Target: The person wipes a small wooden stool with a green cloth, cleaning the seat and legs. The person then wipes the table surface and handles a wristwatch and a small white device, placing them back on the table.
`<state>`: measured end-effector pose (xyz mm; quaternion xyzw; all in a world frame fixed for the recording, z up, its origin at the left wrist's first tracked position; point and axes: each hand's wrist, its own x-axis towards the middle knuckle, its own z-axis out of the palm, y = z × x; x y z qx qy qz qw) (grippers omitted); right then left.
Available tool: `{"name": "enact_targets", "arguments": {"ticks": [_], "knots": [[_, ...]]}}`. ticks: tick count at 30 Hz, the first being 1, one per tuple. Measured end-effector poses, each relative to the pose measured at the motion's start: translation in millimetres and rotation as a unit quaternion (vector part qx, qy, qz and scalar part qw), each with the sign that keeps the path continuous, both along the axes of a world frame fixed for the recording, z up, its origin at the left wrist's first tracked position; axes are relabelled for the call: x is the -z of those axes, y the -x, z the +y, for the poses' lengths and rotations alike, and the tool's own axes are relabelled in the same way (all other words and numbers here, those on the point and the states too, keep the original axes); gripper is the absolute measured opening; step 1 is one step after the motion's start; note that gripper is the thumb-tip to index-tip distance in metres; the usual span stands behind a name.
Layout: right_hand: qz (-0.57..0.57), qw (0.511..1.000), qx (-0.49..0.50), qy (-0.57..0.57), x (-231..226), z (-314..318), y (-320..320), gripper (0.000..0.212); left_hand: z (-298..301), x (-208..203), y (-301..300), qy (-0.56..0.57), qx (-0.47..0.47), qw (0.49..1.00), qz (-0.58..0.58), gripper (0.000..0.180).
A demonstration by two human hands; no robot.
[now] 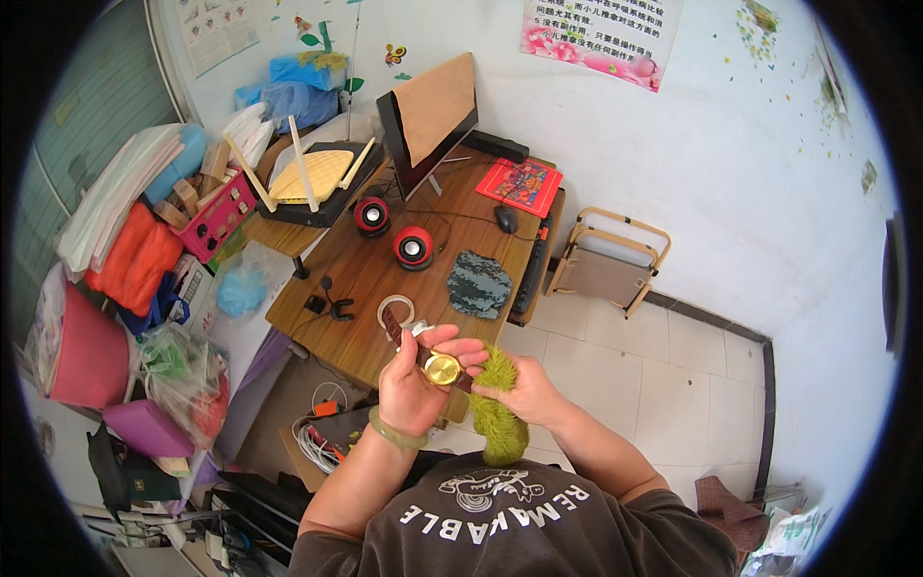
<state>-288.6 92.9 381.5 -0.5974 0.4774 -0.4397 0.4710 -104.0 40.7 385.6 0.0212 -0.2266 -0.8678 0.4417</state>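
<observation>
A wristwatch (442, 369) with a gold dial and a brown strap lies across the palm side of my left hand (408, 387), held by its fingers. One strap end sticks up toward the desk, beyond the left thumb. My right hand (531, 392) is closed round a fluffy olive-green cloth (501, 438), which hangs down in front of my shirt. The top of the cloth is beside the left fingertips, close to the watch's lower strap; whether it touches the strap I cannot tell. A greenish bangle (397, 435) is round my left wrist.
Ahead stands a wooden desk (361, 332) with a roll of tape (396, 310), a camouflage cloth (479, 285), two red speakers (413, 248), a mouse (506, 219) and a covered monitor (433, 111). Bags and a pink basket (213, 223) crowd the left. A folding chair (611, 264) leans at right.
</observation>
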Motion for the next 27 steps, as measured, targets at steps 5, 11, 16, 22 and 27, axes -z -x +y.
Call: {"name": "enact_targets", "arguments": {"ticks": [5, 11, 16, 22, 27], "knots": [[-0.011, 0.998, -0.045, -0.043, -6.4, 0.1, 6.4, 0.051, -7.2, 0.5, -2.3, -0.021, 0.012, 1.000, 0.000, 0.059], [0.022, 0.990, -0.111, -0.080, -7.6, 3.9, 14.8, 0.057, -15.1, -3.8, -1.8, -0.021, 0.000, 1.000, -0.018, 0.059], [0.079, 0.992, -0.085, -0.050, -1.3, 7.6, 13.7, 0.057, -17.4, -10.2, 3.0, -0.015, -0.018, 0.999, -0.047, 0.059], [0.035, 0.995, -0.069, -0.070, 4.5, 6.3, 11.8, 0.054, -17.3, -10.5, 6.1, -0.028, -0.016, 0.999, -0.044, 0.058], [0.019, 0.995, -0.051, -0.084, 6.4, 3.9, 8.7, 0.049, -17.0, -8.7, 7.3, -0.028, -0.017, 0.999, -0.041, 0.057]]}}
